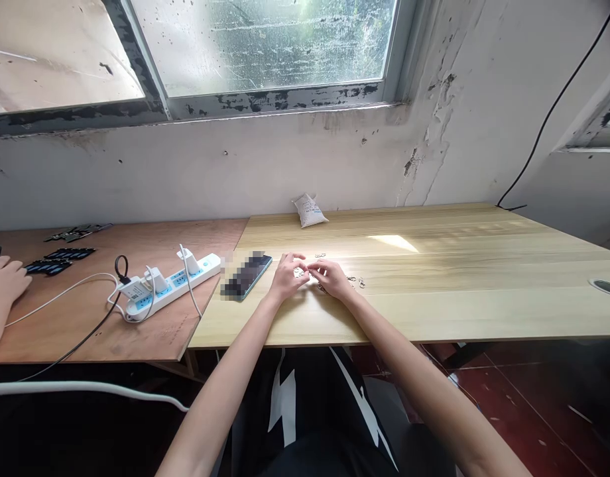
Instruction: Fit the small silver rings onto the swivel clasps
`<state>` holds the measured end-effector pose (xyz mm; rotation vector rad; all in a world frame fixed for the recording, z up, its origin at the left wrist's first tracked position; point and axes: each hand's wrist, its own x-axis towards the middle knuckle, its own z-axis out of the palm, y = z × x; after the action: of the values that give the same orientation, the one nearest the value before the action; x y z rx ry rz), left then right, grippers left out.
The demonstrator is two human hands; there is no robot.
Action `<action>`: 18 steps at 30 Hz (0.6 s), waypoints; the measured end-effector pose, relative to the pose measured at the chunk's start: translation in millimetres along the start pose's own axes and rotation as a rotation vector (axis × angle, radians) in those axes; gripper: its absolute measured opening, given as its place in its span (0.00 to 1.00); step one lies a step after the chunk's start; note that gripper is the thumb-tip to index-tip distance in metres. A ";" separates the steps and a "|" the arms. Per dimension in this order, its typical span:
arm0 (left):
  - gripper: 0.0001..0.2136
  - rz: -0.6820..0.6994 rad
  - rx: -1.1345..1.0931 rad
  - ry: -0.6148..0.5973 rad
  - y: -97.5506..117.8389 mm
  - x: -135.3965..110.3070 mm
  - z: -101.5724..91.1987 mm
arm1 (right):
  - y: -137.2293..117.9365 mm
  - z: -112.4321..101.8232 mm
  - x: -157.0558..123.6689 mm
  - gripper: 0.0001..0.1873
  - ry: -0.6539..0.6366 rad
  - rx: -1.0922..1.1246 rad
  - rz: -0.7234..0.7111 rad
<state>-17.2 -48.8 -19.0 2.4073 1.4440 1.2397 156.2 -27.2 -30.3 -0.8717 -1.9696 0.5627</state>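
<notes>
My left hand (287, 277) and my right hand (331, 277) meet over the pale wooden table, fingertips almost touching. Both are closed in a pinch. A small shiny metal piece (298, 271) shows at the fingers of my left hand; its exact kind is too small to tell. What my right fingertips grip is hidden. Around my right hand lie several small metal pieces (361, 283), which look like clasps or hooks. A few more small metal pieces (320, 256) rest just beyond the hands. Some are partly covered by my right hand.
Left of my hands lies a phone (255, 275), partly blurred out. A white power strip (173, 286) with plugs and cables sits on the browner table (156, 338). A small white packet (309, 211) is by the wall. Another person's hand (4, 285) rests at far left, near dark flat parts (49, 266).
</notes>
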 end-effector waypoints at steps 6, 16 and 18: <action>0.04 -0.011 0.064 0.043 5.7 -0.4 -3.2 | -0.5 1.4 -0.1 0.10 0.013 -0.021 0.023; 0.05 -0.033 0.163 0.097 7.7 -0.2 -1.9 | -6.3 -0.3 -1.8 0.06 0.090 -0.142 0.053; 0.05 -0.045 0.167 0.104 8.6 -0.1 -0.9 | -9.6 -1.6 -2.4 0.06 0.074 -0.165 0.030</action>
<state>-11.7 -54.0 -14.7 2.4307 1.6849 1.3005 155.0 -35.2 -24.4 -1.0104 -1.9585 0.3834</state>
